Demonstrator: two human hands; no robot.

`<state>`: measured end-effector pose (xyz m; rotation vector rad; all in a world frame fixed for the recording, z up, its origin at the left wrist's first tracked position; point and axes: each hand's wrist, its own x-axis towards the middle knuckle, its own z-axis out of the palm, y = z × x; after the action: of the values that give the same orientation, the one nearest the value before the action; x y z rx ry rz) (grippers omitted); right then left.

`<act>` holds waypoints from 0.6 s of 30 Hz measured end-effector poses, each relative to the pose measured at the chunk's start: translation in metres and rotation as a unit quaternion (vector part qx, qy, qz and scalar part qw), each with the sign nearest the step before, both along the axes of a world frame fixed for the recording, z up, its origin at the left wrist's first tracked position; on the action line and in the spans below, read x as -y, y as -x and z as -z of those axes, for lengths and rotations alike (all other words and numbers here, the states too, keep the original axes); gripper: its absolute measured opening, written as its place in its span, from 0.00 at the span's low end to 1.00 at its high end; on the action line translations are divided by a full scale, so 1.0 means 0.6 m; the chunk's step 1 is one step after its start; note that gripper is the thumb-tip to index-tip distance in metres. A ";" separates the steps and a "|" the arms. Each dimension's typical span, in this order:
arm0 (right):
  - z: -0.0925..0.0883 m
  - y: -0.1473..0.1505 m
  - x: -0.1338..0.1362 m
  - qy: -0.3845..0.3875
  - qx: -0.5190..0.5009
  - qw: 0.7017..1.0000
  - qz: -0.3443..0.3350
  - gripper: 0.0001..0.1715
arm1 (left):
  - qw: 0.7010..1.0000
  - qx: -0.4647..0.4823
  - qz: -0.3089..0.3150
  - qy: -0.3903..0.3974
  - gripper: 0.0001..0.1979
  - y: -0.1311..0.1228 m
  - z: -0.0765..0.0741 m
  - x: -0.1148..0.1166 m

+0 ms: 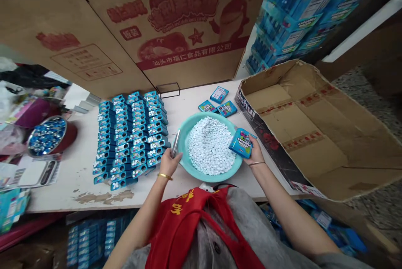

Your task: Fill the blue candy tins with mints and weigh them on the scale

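Note:
A turquoise basin (184,158) full of small white candies (213,145) stands in front of me. At its left rim my left hand (170,163) is closed around a slim silver metal utensil (176,141), which tilts upward; its exact kind is not clear. My right hand (255,151) grips a flat blue candy box (241,142) over the basin's right rim, its printed face toward me. Left of the basin, several rows of blue boxes (135,137) stand packed upright, with round openings on top and white candies showing in some.
Three blue boxes (219,94) lie behind the basin. An open cardboard carton (301,135) borders the right side, and large cartons (176,21) wall off the back. A bowl of blue wrapped pieces (47,135) and a white scale (37,172) sit at left. Wrapped box stacks (292,21) rise back right.

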<state>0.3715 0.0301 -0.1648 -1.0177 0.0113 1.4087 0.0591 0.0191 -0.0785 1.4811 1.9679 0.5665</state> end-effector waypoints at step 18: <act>-0.041 0.051 0.075 0.056 -0.015 0.998 0.011 0.13 | 0.888 -0.340 0.299 0.078 0.17 -0.051 0.036 -0.096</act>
<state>0.3408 -0.0152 -0.1399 -1.0861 0.1246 1.4157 0.0899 0.0768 -0.0998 2.2357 1.7845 -0.4320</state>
